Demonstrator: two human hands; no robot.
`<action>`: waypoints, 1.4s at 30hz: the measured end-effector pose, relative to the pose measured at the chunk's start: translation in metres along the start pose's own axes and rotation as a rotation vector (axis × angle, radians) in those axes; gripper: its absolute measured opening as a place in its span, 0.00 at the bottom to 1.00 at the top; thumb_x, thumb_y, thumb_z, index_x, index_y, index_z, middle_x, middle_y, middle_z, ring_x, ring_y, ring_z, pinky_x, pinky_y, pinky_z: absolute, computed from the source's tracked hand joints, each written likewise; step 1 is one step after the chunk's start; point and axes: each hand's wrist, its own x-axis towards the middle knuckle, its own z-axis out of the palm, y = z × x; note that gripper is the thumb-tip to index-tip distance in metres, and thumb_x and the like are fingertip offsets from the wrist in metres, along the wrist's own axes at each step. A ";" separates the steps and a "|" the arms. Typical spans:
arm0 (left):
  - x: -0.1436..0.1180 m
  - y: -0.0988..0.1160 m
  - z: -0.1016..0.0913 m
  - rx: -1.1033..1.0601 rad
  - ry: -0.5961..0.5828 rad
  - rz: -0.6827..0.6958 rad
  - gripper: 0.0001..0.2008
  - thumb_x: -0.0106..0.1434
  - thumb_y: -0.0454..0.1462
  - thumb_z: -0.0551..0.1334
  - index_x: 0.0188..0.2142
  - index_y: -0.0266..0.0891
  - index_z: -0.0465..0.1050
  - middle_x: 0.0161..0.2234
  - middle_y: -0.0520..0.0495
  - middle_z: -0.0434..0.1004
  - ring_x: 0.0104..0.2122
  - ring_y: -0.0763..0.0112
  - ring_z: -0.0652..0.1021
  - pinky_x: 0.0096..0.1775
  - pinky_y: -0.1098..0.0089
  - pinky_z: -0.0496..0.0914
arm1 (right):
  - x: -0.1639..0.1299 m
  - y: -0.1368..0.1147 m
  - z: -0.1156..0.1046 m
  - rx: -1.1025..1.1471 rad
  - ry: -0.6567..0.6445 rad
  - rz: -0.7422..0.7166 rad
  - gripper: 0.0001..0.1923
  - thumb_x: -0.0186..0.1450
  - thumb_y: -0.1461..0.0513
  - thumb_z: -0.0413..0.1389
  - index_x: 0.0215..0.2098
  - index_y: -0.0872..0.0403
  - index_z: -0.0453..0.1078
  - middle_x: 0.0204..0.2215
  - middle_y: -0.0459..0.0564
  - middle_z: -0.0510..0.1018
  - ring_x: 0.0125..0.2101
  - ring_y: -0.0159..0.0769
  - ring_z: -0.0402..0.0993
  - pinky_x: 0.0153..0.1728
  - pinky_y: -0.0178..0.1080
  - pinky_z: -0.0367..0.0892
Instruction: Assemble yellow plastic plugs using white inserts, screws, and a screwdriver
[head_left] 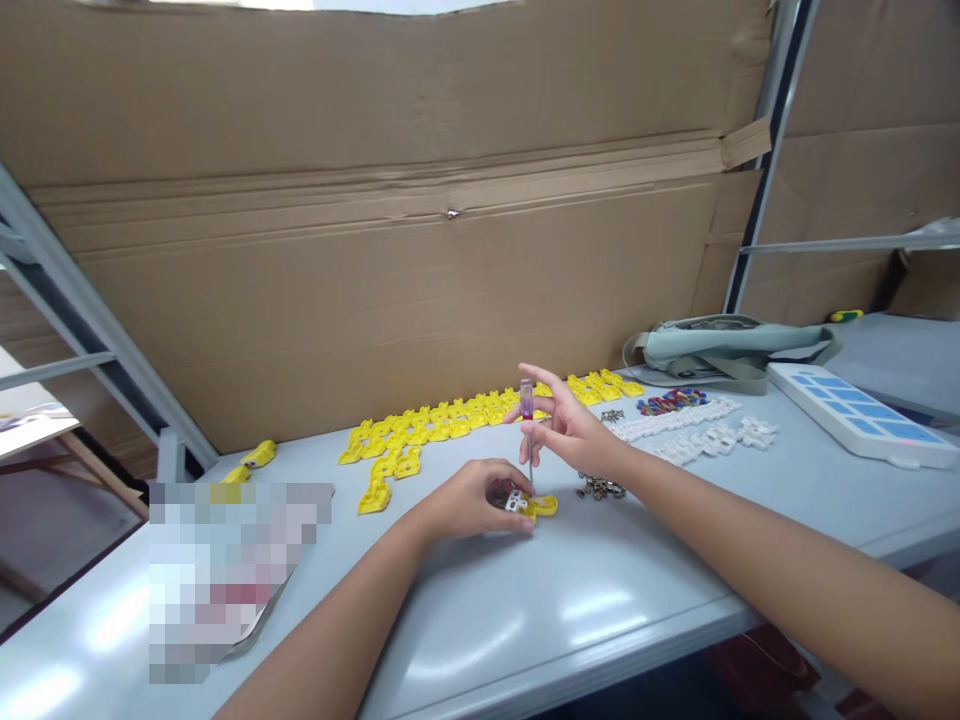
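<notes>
Left hand (472,497) pins the yellow part (538,506) on the bench (525,620); right hand (574,425) grips the screwdriver (528,425) upright, tip directly over it.

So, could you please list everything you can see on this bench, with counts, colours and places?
yellow plastic parts: many, yellow, rows at table back
yellow part: one, under left hand
screwdriver: one, purple handle, upright in right hand
screws: small pile, metallic, right of hands
white parts: many, white, right
bag: one, grey-green, back right
tray: one, white-blue, far right
table: grey
left hand: steadying part
right hand: gripping screwdriver
</notes>
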 end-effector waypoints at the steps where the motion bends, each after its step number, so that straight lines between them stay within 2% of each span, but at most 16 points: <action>1: 0.001 0.000 0.001 -0.003 -0.001 -0.003 0.17 0.50 0.44 0.65 0.38 0.38 0.73 0.30 0.50 0.70 0.31 0.71 0.67 0.35 0.70 0.63 | -0.001 0.000 0.000 -0.015 -0.014 0.000 0.30 0.63 0.61 0.51 0.58 0.45 0.40 0.40 0.50 0.68 0.25 0.27 0.73 0.25 0.35 0.71; 6: 0.002 -0.002 0.002 -0.038 0.001 -0.011 0.18 0.49 0.44 0.66 0.38 0.38 0.73 0.29 0.51 0.69 0.29 0.72 0.67 0.32 0.71 0.63 | -0.003 0.001 0.003 -0.116 -0.026 -0.021 0.24 0.63 0.64 0.52 0.54 0.48 0.48 0.35 0.46 0.68 0.23 0.25 0.73 0.23 0.31 0.72; 14: 0.002 -0.004 0.002 -0.036 -0.007 -0.012 0.19 0.50 0.45 0.65 0.39 0.38 0.72 0.29 0.51 0.69 0.28 0.72 0.67 0.32 0.71 0.63 | -0.006 0.002 0.005 -0.199 -0.013 -0.057 0.22 0.62 0.62 0.53 0.52 0.49 0.51 0.34 0.45 0.69 0.24 0.27 0.74 0.24 0.32 0.72; 16: 0.002 -0.005 0.003 -0.035 -0.005 -0.007 0.19 0.49 0.46 0.65 0.39 0.38 0.73 0.29 0.51 0.69 0.29 0.72 0.68 0.32 0.71 0.63 | -0.006 0.002 0.006 -0.232 0.075 -0.091 0.21 0.59 0.61 0.56 0.49 0.50 0.56 0.34 0.45 0.69 0.24 0.26 0.74 0.23 0.32 0.71; 19: 0.003 -0.006 0.003 -0.011 0.012 0.015 0.19 0.49 0.47 0.66 0.38 0.40 0.73 0.32 0.49 0.72 0.32 0.70 0.69 0.35 0.70 0.63 | -0.002 -0.001 0.010 -0.187 0.295 -0.133 0.14 0.55 0.58 0.60 0.37 0.53 0.63 0.29 0.44 0.69 0.24 0.26 0.71 0.21 0.31 0.68; 21: 0.003 -0.007 0.003 0.006 0.018 0.033 0.19 0.48 0.47 0.66 0.37 0.41 0.74 0.34 0.49 0.73 0.33 0.69 0.69 0.37 0.70 0.63 | 0.001 -0.006 0.013 -0.111 0.387 -0.098 0.12 0.53 0.58 0.61 0.29 0.54 0.64 0.23 0.42 0.68 0.20 0.25 0.69 0.19 0.31 0.66; 23: 0.004 -0.008 0.003 0.016 0.012 0.043 0.19 0.48 0.47 0.67 0.37 0.41 0.74 0.35 0.49 0.73 0.34 0.69 0.69 0.37 0.70 0.63 | 0.004 -0.011 0.014 -0.058 0.414 -0.026 0.13 0.52 0.58 0.62 0.27 0.55 0.64 0.18 0.39 0.67 0.17 0.23 0.65 0.18 0.30 0.63; 27: 0.005 -0.010 0.002 0.005 -0.001 0.056 0.18 0.49 0.46 0.66 0.38 0.40 0.74 0.36 0.48 0.73 0.32 0.71 0.68 0.35 0.70 0.63 | 0.006 -0.016 0.012 0.035 0.346 0.109 0.16 0.51 0.57 0.63 0.34 0.56 0.66 0.17 0.38 0.67 0.13 0.20 0.57 0.13 0.28 0.53; 29: 0.005 -0.010 0.001 -0.004 -0.008 0.048 0.18 0.50 0.46 0.66 0.39 0.40 0.74 0.35 0.48 0.73 0.31 0.71 0.68 0.34 0.71 0.63 | 0.006 -0.015 0.009 0.070 0.273 0.149 0.16 0.52 0.56 0.62 0.33 0.56 0.66 0.18 0.39 0.68 0.12 0.18 0.54 0.12 0.28 0.51; 35: 0.005 -0.009 0.001 0.008 -0.013 0.058 0.19 0.50 0.46 0.66 0.39 0.39 0.74 0.35 0.47 0.73 0.30 0.72 0.67 0.35 0.71 0.63 | 0.006 -0.009 0.002 0.155 0.059 0.141 0.14 0.60 0.53 0.53 0.34 0.56 0.67 0.31 0.47 0.71 0.15 0.18 0.57 0.14 0.30 0.54; 38: 0.004 -0.008 0.000 0.014 -0.014 0.050 0.19 0.49 0.46 0.66 0.39 0.39 0.74 0.35 0.47 0.73 0.30 0.71 0.67 0.35 0.70 0.63 | 0.005 -0.006 0.003 0.299 0.046 0.142 0.13 0.61 0.53 0.53 0.36 0.55 0.64 0.29 0.44 0.69 0.14 0.17 0.53 0.15 0.29 0.55; 40: 0.004 -0.007 0.001 0.010 -0.009 0.048 0.19 0.49 0.46 0.66 0.39 0.39 0.74 0.35 0.47 0.72 0.30 0.71 0.67 0.34 0.70 0.63 | 0.004 -0.004 0.005 0.368 0.066 0.143 0.13 0.58 0.55 0.57 0.34 0.54 0.61 0.26 0.41 0.69 0.14 0.17 0.51 0.15 0.28 0.54; 42: 0.004 -0.006 0.001 0.010 -0.004 0.042 0.19 0.49 0.46 0.66 0.39 0.38 0.74 0.34 0.48 0.72 0.30 0.72 0.67 0.34 0.71 0.63 | 0.004 -0.003 0.007 0.380 0.069 0.145 0.17 0.53 0.57 0.62 0.30 0.53 0.57 0.21 0.38 0.67 0.15 0.19 0.53 0.15 0.27 0.52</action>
